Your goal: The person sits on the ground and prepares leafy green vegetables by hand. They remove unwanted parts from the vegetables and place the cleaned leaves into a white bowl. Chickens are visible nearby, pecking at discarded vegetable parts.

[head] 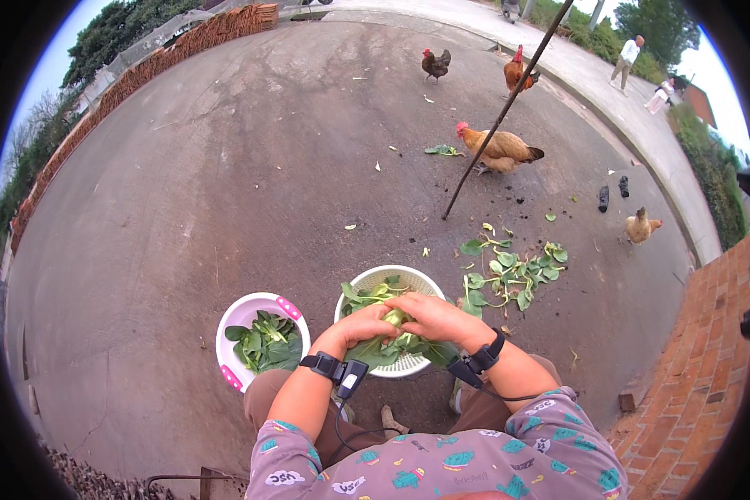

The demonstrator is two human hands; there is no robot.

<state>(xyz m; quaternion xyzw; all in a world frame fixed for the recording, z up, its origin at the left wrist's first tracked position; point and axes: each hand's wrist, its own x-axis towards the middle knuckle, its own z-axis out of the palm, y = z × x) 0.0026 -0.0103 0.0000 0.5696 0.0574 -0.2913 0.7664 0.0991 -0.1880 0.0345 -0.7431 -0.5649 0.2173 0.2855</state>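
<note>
Both hands meet over a pale green plastic colander [392, 270] that stands between my feet. My left hand [364, 325] and my right hand [436, 317] hold one leafy green vegetable plant [395, 317], its stem base between the fingers and its broad leaves hanging down on both sides. More greens [375, 291] lie in the colander behind the hands. Left of it sits a white plastic basin [230, 315] with pink handles, holding leafy greens [265, 340]. Loose leaves [517, 272] are scattered on the concrete right of the colander.
A thin metal rod [506, 106] slants up from the ground ahead. A tan hen [503, 150], a small hen [640, 228] and other chickens stand about. A brick wall [694, 375] is at the right. Two people [626, 62] are on the far road.
</note>
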